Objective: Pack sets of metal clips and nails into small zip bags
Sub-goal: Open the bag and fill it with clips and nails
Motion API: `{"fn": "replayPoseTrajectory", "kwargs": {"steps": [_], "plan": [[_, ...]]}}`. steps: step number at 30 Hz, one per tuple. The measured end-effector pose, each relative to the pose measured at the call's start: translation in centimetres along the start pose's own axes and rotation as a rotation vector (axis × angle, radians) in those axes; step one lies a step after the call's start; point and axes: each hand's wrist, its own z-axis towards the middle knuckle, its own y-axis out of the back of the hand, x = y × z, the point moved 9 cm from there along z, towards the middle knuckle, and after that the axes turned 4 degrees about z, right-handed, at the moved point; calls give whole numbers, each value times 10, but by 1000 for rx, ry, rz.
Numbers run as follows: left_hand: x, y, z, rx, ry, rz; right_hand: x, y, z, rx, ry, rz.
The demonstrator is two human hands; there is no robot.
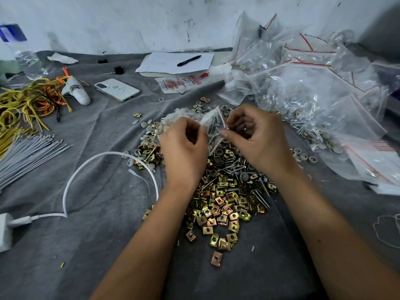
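Both hands up over the pile now. My left hand point(184, 139) pinches the near edge of a small clear zip bag with a red seal line point(213, 123), and my right hand point(257, 135) has its fingers curled in, pinching the bag's far lip by the red strip. The bag hangs between them, just above the heap, at twelve o'clock from my wrists. Long silver nails point(213, 126) show through the plastic, so at least part of the set looks loaded; whether clips are in there too, I cannot tell.

Below, the heap of brass-coloured square metal clips point(225, 211) spreads toward six o'clock on the grey cloth point(97, 245), with loose silver nails point(236, 167) and grey round plastic caps point(218, 152) mixed in around the centre. At two o'clock sits the mound of clear zip bags with red seams point(313, 83), some already filled.

My judgement: this is the mouth-handling step, opening or closing. To do it well I should keep the nail points down and away from the seam, hold both lips level, then run thumb and finger along the red strip from one end to the other so nothing catches in the seal.
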Motion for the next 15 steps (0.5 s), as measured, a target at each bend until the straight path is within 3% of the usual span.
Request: {"fn": "replayPoseTrajectory", "kwargs": {"steps": [6, 12, 15], "plan": [[-8, -2, -1, 1, -99, 13, 8, -13, -1, 20, 84, -140], [8, 11, 3, -104, 86, 1, 10, -3, 2, 6, 97, -143], [18, 18, 3, -161, 186, -34, 12, -10, -1, 172, 118, -106]]}}
